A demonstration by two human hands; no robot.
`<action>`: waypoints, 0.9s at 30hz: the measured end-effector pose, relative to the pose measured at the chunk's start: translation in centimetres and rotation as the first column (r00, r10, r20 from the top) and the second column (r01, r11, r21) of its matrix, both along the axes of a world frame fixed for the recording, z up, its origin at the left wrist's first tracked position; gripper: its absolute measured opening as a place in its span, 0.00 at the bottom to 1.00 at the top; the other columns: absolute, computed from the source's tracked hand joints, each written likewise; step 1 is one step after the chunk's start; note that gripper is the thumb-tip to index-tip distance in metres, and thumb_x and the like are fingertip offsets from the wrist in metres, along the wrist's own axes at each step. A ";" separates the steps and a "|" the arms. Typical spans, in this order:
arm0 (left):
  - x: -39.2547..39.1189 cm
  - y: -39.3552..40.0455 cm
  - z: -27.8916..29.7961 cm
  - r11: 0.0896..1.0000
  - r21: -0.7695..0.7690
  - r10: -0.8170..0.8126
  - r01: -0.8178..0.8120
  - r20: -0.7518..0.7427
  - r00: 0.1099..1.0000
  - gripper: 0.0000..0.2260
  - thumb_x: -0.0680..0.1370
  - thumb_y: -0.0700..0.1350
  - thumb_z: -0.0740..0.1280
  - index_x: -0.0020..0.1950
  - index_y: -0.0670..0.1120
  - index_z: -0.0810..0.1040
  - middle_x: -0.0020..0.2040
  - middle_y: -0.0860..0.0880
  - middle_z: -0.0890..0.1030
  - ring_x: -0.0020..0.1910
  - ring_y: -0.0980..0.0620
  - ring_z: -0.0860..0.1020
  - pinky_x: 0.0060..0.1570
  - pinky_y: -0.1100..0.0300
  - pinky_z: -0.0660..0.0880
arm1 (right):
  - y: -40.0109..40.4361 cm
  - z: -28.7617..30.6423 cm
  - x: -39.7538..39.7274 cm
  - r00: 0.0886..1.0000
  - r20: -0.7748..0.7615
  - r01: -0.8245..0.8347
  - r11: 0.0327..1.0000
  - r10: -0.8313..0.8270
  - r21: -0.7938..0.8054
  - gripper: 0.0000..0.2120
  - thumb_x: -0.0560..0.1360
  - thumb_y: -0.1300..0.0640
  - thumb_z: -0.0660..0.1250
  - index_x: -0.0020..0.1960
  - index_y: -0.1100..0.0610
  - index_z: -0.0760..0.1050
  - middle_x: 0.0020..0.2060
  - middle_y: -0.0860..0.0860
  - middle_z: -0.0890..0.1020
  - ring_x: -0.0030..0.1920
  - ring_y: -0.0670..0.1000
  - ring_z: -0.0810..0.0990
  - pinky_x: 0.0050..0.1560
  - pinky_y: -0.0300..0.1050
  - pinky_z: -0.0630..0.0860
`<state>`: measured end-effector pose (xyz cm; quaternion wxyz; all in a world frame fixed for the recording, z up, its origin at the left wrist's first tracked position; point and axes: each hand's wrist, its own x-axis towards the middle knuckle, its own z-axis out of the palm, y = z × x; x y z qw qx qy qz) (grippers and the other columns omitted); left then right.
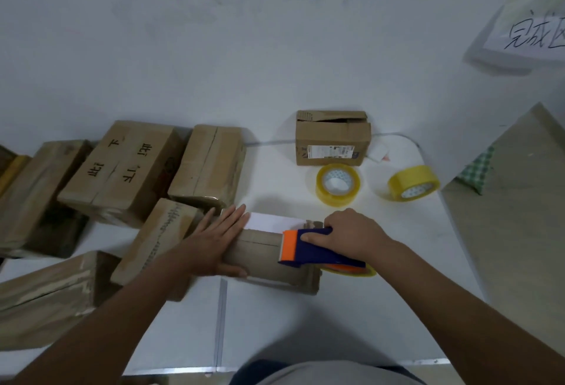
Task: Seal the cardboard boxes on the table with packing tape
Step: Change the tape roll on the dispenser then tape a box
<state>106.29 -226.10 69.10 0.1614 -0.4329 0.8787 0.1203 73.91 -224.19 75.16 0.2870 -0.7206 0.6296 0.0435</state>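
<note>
While the left hand (218,242) is pressing flat on the box (269,257), the right hand (351,236) is gripping the dispenser (308,248); it should be pulling straight along the seam.

- Box (269,257): near centre of table (305,323).
- Tape dispenser (318,251): on that box, right end.
- Two tape rolls (337,183) (413,182): farther right.
- Open box (332,138): behind rolls.
- Box stack (122,170): left.

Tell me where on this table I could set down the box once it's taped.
Bare table lies near you, in front of the box being taped, and on the right between the tape rolls and the edge. The left side is crowded with cardboard boxes; both hands are busy on the box.
</note>
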 end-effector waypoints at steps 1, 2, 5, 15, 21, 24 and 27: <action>-0.5 0.0 0.3 1.000 -0.002 -0.011 0.012 0.020 1.000 0.55 0.68 0.81 0.52 0.79 0.49 0.32 0.78 0.50 0.30 0.78 0.51 0.31 0.77 0.43 0.36 | 0.0 0.0 0.1 1.000 -0.016 -0.006 1.000 0.006 0.001 0.30 0.71 0.25 0.58 0.38 0.54 0.73 0.35 0.49 0.75 0.38 0.50 0.77 0.42 0.47 0.74; -1.4 0.2 0.4 1.000 -0.002 -0.025 0.026 0.014 1.000 0.54 0.68 0.81 0.50 0.79 0.49 0.30 0.78 0.50 0.28 0.77 0.51 0.29 0.76 0.44 0.34 | -0.1 0.0 0.1 1.000 -0.027 -0.010 1.000 0.010 0.004 0.30 0.71 0.25 0.58 0.39 0.54 0.73 0.36 0.49 0.75 0.39 0.50 0.77 0.43 0.48 0.75; -4.5 1.8 -0.1 0.997 0.007 -0.075 0.076 -0.101 0.992 0.52 0.70 0.80 0.50 0.79 0.49 0.32 0.79 0.48 0.30 0.77 0.51 0.29 0.75 0.47 0.31 | -0.1 0.0 0.0 0.999 -0.031 -0.006 1.000 0.007 0.020 0.29 0.71 0.25 0.58 0.37 0.53 0.71 0.35 0.49 0.75 0.37 0.49 0.75 0.41 0.46 0.73; -4.8 2.2 -1.7 0.994 -0.086 -0.077 0.067 -0.123 0.989 0.50 0.72 0.79 0.52 0.81 0.48 0.38 0.81 0.48 0.38 0.79 0.49 0.35 0.76 0.44 0.37 | 1.3 -1.0 -4.4 0.999 0.046 0.013 0.997 -0.016 0.072 0.33 0.71 0.26 0.58 0.42 0.56 0.79 0.37 0.51 0.81 0.38 0.49 0.79 0.45 0.49 0.77; -4.9 2.2 -0.9 0.994 -0.084 -0.084 0.075 -0.101 0.991 0.49 0.73 0.78 0.51 0.81 0.48 0.38 0.81 0.48 0.37 0.79 0.48 0.36 0.75 0.46 0.34 | 2.3 -2.6 -7.5 0.996 0.068 0.060 0.996 -0.064 0.060 0.29 0.71 0.27 0.59 0.46 0.52 0.80 0.40 0.48 0.82 0.40 0.46 0.80 0.46 0.48 0.78; -5.9 2.8 -0.4 0.988 -0.150 -0.056 0.041 -0.099 0.994 0.42 0.78 0.74 0.49 0.82 0.46 0.48 0.82 0.46 0.47 0.80 0.44 0.47 0.75 0.45 0.38 | 2.6 -3.3 -7.8 0.991 0.111 0.072 0.995 -0.079 0.066 0.27 0.72 0.28 0.60 0.46 0.51 0.80 0.40 0.48 0.82 0.40 0.46 0.80 0.45 0.46 0.78; -9.6 3.6 0.0 0.982 -0.096 0.135 -0.162 -0.242 0.961 0.37 0.77 0.72 0.35 0.81 0.52 0.42 0.81 0.52 0.39 0.80 0.49 0.38 0.77 0.48 0.34 | 3.0 -3.7 -8.0 0.986 0.144 0.073 0.994 -0.083 0.076 0.26 0.73 0.29 0.60 0.46 0.52 0.79 0.41 0.48 0.82 0.40 0.46 0.80 0.45 0.45 0.77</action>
